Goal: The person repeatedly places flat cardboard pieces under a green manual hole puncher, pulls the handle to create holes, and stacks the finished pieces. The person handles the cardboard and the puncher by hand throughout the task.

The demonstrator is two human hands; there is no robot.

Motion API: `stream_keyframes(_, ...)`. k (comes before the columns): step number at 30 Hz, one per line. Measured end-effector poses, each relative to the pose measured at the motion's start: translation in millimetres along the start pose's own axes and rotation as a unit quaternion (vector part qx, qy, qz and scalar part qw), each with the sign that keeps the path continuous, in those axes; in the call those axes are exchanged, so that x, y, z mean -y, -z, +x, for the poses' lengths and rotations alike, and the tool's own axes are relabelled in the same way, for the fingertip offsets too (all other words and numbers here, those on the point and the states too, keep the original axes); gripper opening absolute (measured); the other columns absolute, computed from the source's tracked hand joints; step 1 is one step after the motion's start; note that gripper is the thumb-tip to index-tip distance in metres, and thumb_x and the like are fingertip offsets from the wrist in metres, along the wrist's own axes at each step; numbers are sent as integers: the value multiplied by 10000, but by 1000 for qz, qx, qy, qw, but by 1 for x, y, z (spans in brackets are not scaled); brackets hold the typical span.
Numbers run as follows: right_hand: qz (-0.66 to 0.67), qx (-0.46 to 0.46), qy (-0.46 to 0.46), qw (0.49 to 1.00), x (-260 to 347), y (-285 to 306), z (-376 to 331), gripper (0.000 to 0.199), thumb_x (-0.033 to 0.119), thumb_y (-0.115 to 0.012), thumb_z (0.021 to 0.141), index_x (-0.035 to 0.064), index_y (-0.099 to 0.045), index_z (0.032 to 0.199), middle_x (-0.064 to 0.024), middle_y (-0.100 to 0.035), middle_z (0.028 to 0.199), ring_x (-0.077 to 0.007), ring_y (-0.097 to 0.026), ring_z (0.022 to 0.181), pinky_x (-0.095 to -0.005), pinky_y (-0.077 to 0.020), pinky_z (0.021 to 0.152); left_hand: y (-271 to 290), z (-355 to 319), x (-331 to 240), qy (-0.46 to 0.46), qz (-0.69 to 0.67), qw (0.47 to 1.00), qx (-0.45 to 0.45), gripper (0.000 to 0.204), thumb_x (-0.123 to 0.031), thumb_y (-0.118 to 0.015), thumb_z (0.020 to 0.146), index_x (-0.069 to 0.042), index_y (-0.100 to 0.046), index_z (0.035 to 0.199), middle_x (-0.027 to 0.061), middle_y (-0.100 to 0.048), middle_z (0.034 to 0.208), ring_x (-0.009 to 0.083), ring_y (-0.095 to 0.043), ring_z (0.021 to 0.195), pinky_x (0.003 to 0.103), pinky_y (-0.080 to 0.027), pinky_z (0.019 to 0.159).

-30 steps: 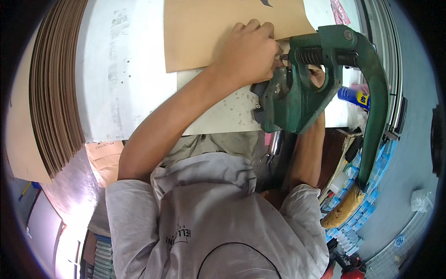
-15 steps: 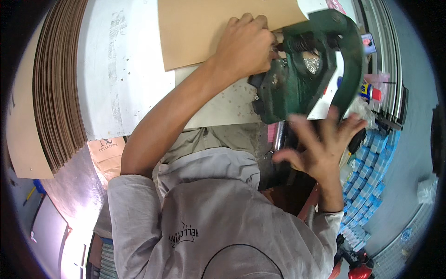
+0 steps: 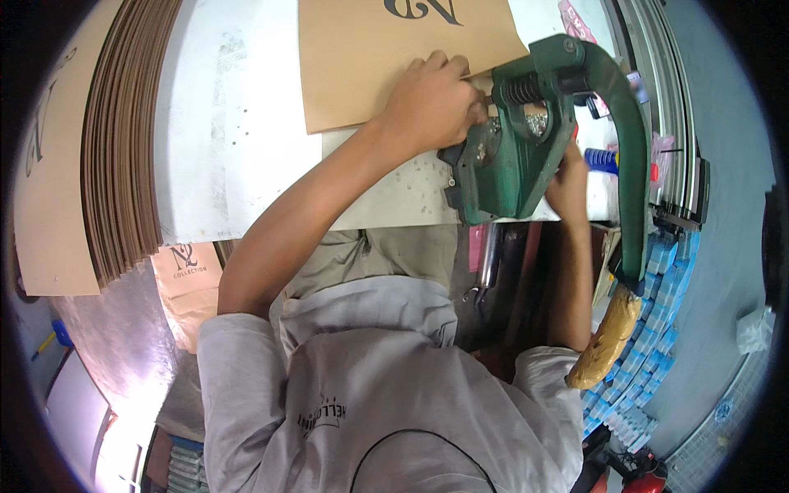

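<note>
My left hand point(image 3: 436, 103) is curled over the right edge of a flat brown paper bag point(image 3: 349, 78) with dark print. Its fingertips are at the working end of a green hand press point(image 3: 509, 168), and what they pinch is hidden. My right hand point(image 3: 567, 185) reaches behind the press, beside small shiny metal pieces point(image 3: 537, 125). The press frame covers its fingers. The press's curved green lever point(image 3: 631, 164) sweeps down on the right to a handle wrapped in yellow tape point(image 3: 610, 341), with no hand on it.
A tall stack of brown bags point(image 3: 123, 140) stands at the left of the white table point(image 3: 234, 156). A blue can with a red cap point(image 3: 604, 160) lies beyond the lever. Blue-wrapped packs point(image 3: 657, 329) are piled at lower right, and a printed bag point(image 3: 187, 283) sits below the table's edge.
My right hand has left its spread pose near the lever and moved up behind the press. The lever's yellow handle now shows at lower right. My left hand stays at the press.
</note>
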State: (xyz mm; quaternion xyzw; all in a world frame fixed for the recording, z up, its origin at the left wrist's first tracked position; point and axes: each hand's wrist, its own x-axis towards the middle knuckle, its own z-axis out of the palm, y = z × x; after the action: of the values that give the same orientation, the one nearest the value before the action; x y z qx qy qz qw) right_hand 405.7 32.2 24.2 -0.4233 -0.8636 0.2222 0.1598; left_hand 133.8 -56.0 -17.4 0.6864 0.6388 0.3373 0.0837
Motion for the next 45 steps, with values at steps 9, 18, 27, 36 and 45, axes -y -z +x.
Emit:
stream_keyframes(9, 3, -34, -18, 999, -10, -22, 6, 126, -1, -695, 851, -18, -685, 976, -146, -708, 943, -287, -705, 827, -357, -530, 743, 48, -50, 27, -57, 158, 985, 45, 494, -217, -737, 889, -217, -664, 1377, 167, -585, 1429, 384, -529, 1334, 449, -467, 1100)
stream_keyframes(18, 342, 13, -105, 934, 23, -34, 40, 157, 43, -720, 939, -20, -708, 1083, -37, -720, 976, -130, -673, 927, -271, -529, 802, 63, -47, 87, -40, 224, 974, 4, 591, -60, -598, 880, -238, -608, 1444, 95, -668, 1347, 309, -683, 1095, 382, -611, 850)
stream_keyframes(27, 197, 99, -127, 967, 58, -50, 61, 267, 148, -817, 889, 1, -732, 1095, -44, -735, 990, -154, -680, 876, -312, -563, 774, 33, -23, 72, -76, 190, 977, -66, 355, -94, -622, 870, -135, -723, 1208, 29, -696, 1146, 237, -686, 976, 344, -610, 743)
stream_keyframes(36, 417, 57, -96, 902, 3, -49, 63, 206, 160, -715, 968, -3, -709, 1094, -101, -730, 989, -174, -714, 826, -306, -603, 707, 17, 7, 42, -65, 97, 989, -95, 311, -49, -644, 822, -67, -736, 1119, 50, -701, 1156, 265, -688, 971, 387, -600, 785)
stream_keyframes(45, 448, -1, -113, 887, 5, -64, 55, 219, 156, -679, 986, -18, -685, 1119, -117, -726, 983, -193, -727, 822, -306, -614, 690, 19, 15, 22, -35, 25, 997, -66, 335, -20, -678, 801, -56, -755, 1126, 78, -703, 1084, 296, -671, 969, 412, -574, 839)
